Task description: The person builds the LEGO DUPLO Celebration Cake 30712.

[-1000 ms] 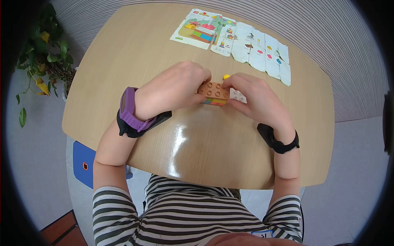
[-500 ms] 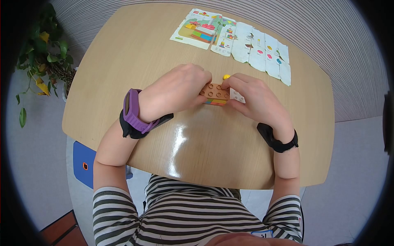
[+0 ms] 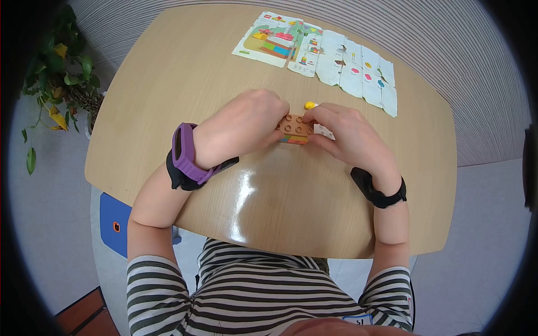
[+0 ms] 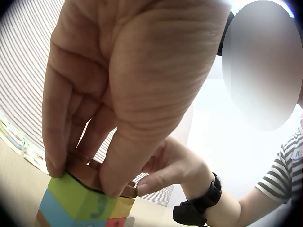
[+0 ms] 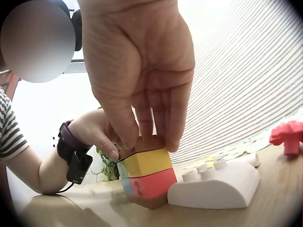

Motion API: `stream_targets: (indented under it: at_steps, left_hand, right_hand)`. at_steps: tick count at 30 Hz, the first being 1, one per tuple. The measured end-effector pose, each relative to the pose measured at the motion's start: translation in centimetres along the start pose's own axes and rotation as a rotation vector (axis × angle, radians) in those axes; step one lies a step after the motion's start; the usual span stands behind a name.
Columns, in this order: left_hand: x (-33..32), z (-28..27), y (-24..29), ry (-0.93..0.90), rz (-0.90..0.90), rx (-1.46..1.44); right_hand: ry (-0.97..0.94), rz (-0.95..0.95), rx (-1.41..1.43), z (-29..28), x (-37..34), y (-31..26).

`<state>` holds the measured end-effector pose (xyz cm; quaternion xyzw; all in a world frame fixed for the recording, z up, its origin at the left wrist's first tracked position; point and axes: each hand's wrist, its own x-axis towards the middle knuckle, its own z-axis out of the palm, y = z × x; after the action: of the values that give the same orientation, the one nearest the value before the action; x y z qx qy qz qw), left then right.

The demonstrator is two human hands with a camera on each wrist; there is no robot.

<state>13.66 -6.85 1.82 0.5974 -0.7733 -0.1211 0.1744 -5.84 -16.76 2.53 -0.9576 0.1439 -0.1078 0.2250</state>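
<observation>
A brown studded toy brick [image 3: 296, 126] tops a small stack of building bricks in front of me. Below it, the right wrist view shows a yellow brick [image 5: 150, 163], a red brick [image 5: 154, 183] and another brown layer at the bottom. The left wrist view adds a green brick [image 4: 78, 196] and a blue one [image 4: 57, 210]. My left hand [image 3: 241, 124] grips the left end of the top brown brick between thumb and fingers. At its right end, my right hand [image 3: 350, 133] pinches the same brick. A white curved brick [image 5: 215, 187] lies beside the stack, partly behind the right hand from above.
A small yellow piece [image 3: 310, 105] lies just beyond the hands. In the right wrist view a pinkish-red piece [image 5: 288, 137] stands farther right. Creased picture sheets [image 3: 274, 42] are spread along the table's far edge. A leafy plant [image 3: 67, 73] is off the left side.
My left hand and wrist have shifted slightly right and toward me, covering more of the brown brick's left end. The right hand has barely moved and keeps its pinch.
</observation>
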Motion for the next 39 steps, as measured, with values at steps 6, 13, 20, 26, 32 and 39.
stream_targets:
  at_steps: [6,13,20,26,32,39]
  left_hand:
    - [0.0,0.1,0.1,0.008,0.001,0.024]
    - [0.0,0.0,0.1,0.004,0.004,0.025]
    - [-0.2,-0.9,0.6,-0.012,-0.017,0.006]
    - [-0.2,-0.8,0.7,-0.010,-0.021,0.009]
    - [0.0,-0.6,0.6,-0.041,-0.031,0.011]
    - [-0.1,-0.8,0.7,0.003,-0.041,0.035]
  right_hand:
    - [-0.015,0.024,-0.013,0.0,0.0,-0.2]
    - [0.000,-0.002,-0.002,-0.4,-0.2,0.1]
    - [-0.108,0.175,-0.201,-1.8,-0.8,1.7]
    - [-0.268,0.278,-0.390,0.1,-0.3,2.0]
    - [-0.282,0.260,-0.432,0.1,-0.6,2.3]
    - [-0.049,0.285,-0.467,-3.0,-1.4,0.2]
